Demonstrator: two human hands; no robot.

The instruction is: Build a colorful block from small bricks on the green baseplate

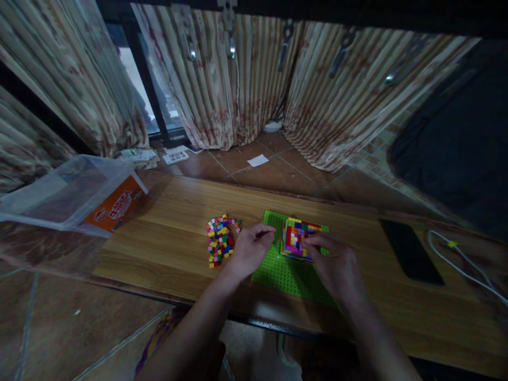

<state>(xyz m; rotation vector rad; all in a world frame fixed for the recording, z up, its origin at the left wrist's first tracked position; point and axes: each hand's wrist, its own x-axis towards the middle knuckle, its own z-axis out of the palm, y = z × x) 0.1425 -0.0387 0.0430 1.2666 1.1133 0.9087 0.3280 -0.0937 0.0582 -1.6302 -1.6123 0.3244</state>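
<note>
Head view, looking down on a low wooden table (166, 222). Near the middle, a green baseplate (278, 267) lying flat, and on its far half a block build (299, 237) of small coloured bricks, several layers high, its top a patchwork of red, yellow, white and purple. By the look of it, well along: a solid square stack already standing, though much of the green plate around it bare. Just left of the plate, a loose pile of bricks (220, 241) in mixed colours, unused, so plenty apparently left to add.

Left hand (248, 251) between the pile and the build, resting over the plate's left edge, fingers curled with thumb and forefinger drawn together near the build's left side; too dim and small to tell whether a brick sits between them. Right hand (337, 264) over the plate's near right part, fingertips pressed together against the build's near right edge, touching it rather than lifting it.

Elsewhere: a clear plastic box (59, 196) with an orange label at the table's left end, a dark phone (410, 251) to the right, a white cable (464, 264) beyond it, striped curtains (238, 79) behind.
</note>
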